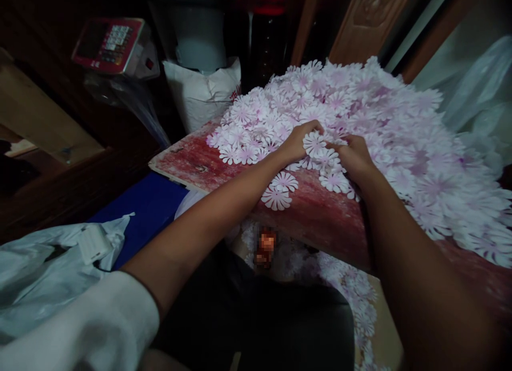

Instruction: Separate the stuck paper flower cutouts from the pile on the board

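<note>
Lying at the lower left, a pale plastic bag (44, 277) is supporting a small white box (95, 244). Two paper-like flowers (276, 198) are resting near the front edge of the red counter (192, 153). Beyond them, the left hand (298, 140) is curving its fingers at the near side of the white-and-lilac flower pile (372, 102), and the right hand (355, 155) is facing it, with several flowers showing between. Whether they are gripping any, I cannot tell. Farther back, a white sack (200, 96) is standing behind the counter.
</note>
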Demonstrator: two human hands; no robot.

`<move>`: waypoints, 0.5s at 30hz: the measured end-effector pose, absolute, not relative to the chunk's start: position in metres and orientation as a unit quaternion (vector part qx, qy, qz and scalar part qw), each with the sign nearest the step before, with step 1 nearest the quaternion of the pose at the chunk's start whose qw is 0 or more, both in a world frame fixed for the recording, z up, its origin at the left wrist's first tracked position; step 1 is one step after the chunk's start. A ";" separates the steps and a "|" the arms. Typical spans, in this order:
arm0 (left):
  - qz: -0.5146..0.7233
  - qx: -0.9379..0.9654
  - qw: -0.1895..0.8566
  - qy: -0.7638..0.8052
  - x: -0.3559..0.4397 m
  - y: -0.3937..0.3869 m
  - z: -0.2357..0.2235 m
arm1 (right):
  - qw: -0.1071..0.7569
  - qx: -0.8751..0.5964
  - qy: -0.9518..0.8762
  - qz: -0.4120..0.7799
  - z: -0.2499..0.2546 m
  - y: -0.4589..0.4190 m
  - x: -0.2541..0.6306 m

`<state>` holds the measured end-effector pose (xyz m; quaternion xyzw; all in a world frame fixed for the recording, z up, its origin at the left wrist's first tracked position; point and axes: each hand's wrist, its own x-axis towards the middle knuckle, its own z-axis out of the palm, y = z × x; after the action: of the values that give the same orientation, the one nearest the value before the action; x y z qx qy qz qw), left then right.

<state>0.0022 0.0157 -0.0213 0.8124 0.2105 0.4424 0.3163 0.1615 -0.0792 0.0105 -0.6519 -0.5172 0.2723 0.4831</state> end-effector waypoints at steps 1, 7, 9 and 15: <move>0.441 0.812 0.319 0.213 0.002 0.015 -0.021 | 0.483 -0.651 -0.517 0.274 0.011 -0.080 0.162; 0.435 0.811 0.325 0.220 0.002 0.011 -0.017 | 0.479 -0.655 -0.514 0.278 0.011 -0.081 0.161; 0.436 0.809 0.328 0.220 0.002 0.009 -0.016 | 0.480 -0.654 -0.513 0.281 0.011 -0.081 0.161; 0.431 0.805 0.333 0.233 0.002 0.005 -0.013 | 0.485 -0.652 -0.513 0.276 0.009 -0.079 0.163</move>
<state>0.0017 0.0050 -0.0129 0.8054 0.2333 0.4313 0.3329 0.1628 -0.0789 0.0091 -0.6524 -0.5129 0.2761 0.4848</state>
